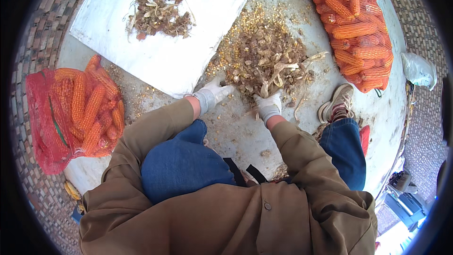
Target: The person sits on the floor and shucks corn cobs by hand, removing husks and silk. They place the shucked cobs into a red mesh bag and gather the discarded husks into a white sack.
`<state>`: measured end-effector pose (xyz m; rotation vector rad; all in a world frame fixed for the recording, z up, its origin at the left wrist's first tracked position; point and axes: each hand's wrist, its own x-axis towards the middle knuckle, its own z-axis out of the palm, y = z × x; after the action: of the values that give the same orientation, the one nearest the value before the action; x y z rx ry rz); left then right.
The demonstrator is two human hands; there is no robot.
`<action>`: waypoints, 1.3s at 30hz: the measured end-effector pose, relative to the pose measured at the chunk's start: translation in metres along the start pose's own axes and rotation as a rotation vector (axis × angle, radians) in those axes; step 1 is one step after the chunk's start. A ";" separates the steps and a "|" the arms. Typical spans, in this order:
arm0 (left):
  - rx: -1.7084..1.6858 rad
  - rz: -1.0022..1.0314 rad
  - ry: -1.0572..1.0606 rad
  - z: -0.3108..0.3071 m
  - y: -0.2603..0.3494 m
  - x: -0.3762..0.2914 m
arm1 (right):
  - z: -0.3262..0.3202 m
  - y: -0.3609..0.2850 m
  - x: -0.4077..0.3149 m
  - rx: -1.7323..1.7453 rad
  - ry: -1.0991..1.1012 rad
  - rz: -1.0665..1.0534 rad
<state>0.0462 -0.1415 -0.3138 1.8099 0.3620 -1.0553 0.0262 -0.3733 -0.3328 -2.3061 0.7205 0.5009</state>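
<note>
Both hands wear pale work gloves with grey cuffs. My left hand (216,92) is at the lower left edge of a heap of loose corn kernels, chaff and dry husk (270,55), its fingers apart near the ground. At the heap's lower edge, my right hand (268,103) touches pale dry husk strips (279,74); whether its fingers are closed on them is hidden. Beyond my left hand lies a white sheet (198,17), with a smaller pile of husk and debris (161,12) on it.
A red mesh sack of corn cobs (92,109) lies at the left. Another long mesh sack of cobs (357,32) lies at the upper right, above my shoe (338,102). A white plastic bag (419,71) sits at the far right. Brick paving (39,42) borders the concrete.
</note>
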 end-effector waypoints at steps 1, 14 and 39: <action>0.020 0.025 0.026 0.001 0.000 0.009 | -0.013 -0.002 0.006 -0.017 -0.137 0.043; -0.415 -0.002 -0.047 0.013 0.019 0.032 | -0.101 -0.051 0.077 0.185 -0.044 -0.218; -0.667 0.034 -0.308 -0.009 0.063 -0.006 | -0.165 -0.047 0.045 1.362 -0.490 0.117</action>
<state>0.0883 -0.1629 -0.2701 1.0432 0.4295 -1.0150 0.1154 -0.4738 -0.2176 -0.8348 0.6286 0.3942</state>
